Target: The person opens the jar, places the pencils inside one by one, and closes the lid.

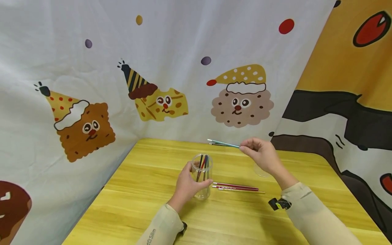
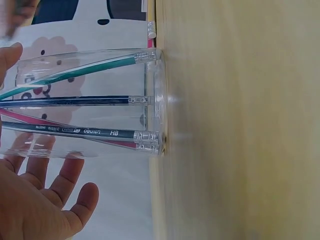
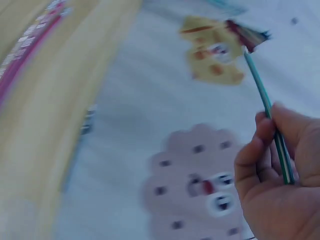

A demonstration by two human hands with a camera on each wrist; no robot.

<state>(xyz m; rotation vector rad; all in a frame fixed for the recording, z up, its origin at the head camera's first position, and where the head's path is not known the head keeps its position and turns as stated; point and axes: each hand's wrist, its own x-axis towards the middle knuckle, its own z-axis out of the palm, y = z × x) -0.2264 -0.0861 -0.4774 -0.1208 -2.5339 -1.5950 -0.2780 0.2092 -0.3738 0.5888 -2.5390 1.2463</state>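
In the head view my left hand (image 1: 187, 185) holds a clear plastic jar (image 1: 202, 195) upright on the table, with the thumb on the near side and fingers round the far side. Several pencils (image 2: 100, 132) stand inside the jar, eraser ends at the bottom: green, dark blue, red and a black one marked HB. Up and to the right of the jar, my right hand (image 1: 260, 153) pinches a teal pencil (image 3: 261, 87) between thumb and fingers. Its eraser end points left, away from the palm. The pencil is off the table.
Several pencils (image 1: 235, 187), red and pale yellow, lie on the wooden table (image 1: 137, 204) right of the jar. Another pencil (image 3: 75, 155) lies by the table's back edge. A clear round piece (image 1: 260, 171) sits below the right hand. A printed cloth (image 1: 183, 41) hangs behind the table.
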